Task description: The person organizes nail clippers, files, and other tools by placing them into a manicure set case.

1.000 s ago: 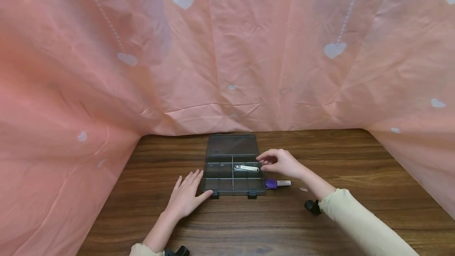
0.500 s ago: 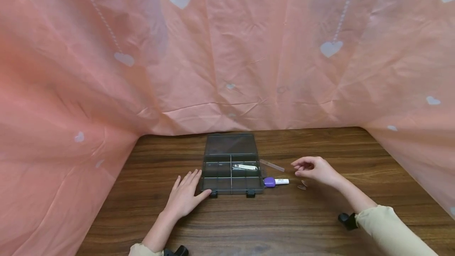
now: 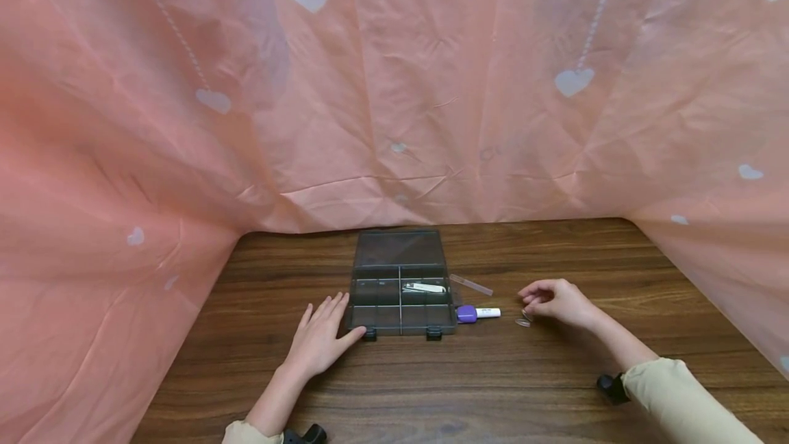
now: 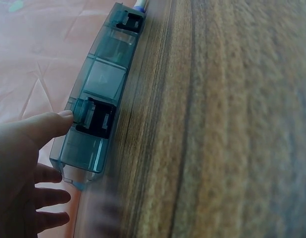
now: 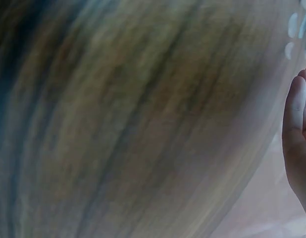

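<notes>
My left hand (image 3: pixel 317 338) lies beside a dark see-through compartment box (image 3: pixel 379 321), its fingers stretched out. Its thumb is at the box's front left corner, near a black latch (image 4: pixel 96 117) in the left wrist view. Inside a right-hand compartment of the box is a silver nail clipper (image 3: pixel 425 288). My right hand (image 3: pixel 564 303) is low over the table at the right, fingers loosely bent. Its fingertips are right by small clear curved pieces (image 3: pixel 522 321), which look pale in the right wrist view; no held thing shows.
A purple bottle with a white cap (image 3: pixel 466 314), like nail polish, lies against the box's right side. Behind it lies a clear narrow strip (image 3: pixel 471 285). The box's lid (image 3: pixel 399 247) is folded back toward the pink curtain (image 3: pixel 394 122) behind the wooden table (image 3: pixel 407 389).
My right hand has moved right, from the box's right edge to the small clear pieces, uncovering the clear strip. My left hand has stayed at the box's corner.
</notes>
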`<state>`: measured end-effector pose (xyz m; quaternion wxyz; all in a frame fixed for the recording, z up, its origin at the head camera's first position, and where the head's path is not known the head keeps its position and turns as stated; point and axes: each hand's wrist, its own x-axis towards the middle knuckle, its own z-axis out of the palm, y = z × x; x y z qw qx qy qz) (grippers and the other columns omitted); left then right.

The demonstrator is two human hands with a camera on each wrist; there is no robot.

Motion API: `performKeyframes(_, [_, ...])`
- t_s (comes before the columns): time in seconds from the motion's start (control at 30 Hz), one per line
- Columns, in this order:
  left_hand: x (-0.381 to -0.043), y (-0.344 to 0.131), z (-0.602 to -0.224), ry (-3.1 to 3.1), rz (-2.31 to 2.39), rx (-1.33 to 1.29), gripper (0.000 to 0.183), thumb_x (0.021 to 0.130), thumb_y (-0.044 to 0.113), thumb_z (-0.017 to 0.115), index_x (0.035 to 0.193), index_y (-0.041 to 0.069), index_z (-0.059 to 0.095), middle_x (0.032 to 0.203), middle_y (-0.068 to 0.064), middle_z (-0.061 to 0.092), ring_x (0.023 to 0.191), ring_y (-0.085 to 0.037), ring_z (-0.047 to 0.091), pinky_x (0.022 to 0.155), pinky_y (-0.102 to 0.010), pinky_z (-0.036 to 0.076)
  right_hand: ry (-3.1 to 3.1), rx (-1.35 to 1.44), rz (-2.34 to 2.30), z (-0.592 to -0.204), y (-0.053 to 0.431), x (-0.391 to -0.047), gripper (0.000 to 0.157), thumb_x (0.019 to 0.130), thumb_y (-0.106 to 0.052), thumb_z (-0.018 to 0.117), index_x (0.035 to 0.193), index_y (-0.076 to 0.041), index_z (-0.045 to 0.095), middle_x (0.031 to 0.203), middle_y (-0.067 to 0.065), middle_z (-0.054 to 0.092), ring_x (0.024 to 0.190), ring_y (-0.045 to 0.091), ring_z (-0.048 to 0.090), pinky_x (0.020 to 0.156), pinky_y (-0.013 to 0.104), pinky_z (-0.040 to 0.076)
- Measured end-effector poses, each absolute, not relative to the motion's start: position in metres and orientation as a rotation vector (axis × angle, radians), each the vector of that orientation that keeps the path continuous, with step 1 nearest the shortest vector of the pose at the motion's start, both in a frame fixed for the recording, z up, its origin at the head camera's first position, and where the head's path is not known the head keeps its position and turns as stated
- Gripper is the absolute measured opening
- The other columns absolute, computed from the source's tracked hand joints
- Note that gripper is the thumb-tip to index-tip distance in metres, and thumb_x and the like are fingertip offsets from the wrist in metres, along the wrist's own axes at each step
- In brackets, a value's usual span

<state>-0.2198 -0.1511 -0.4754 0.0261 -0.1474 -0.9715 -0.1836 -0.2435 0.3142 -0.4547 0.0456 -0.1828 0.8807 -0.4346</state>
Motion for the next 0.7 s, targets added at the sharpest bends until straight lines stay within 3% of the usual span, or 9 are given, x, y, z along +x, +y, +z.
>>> performKeyframes(0.7, [-0.220,-0.151,-0.476,-3.004,-0.569,-0.449,0.081,0.089,0.064,0.050,0.146,0.008,0.039,0.147,-0.012,0.040,0.138,-0.030,0.032,0.111,-0.057,0.016,2.713,-0.480,-1.262,-0.467,0.312,-0.243,0.022,0.080,-0.003,0.074,0.100,0.004,0.070,0.088,0.009,0.070,0.077,0.009,0.064,0.066,0.020,0.051])
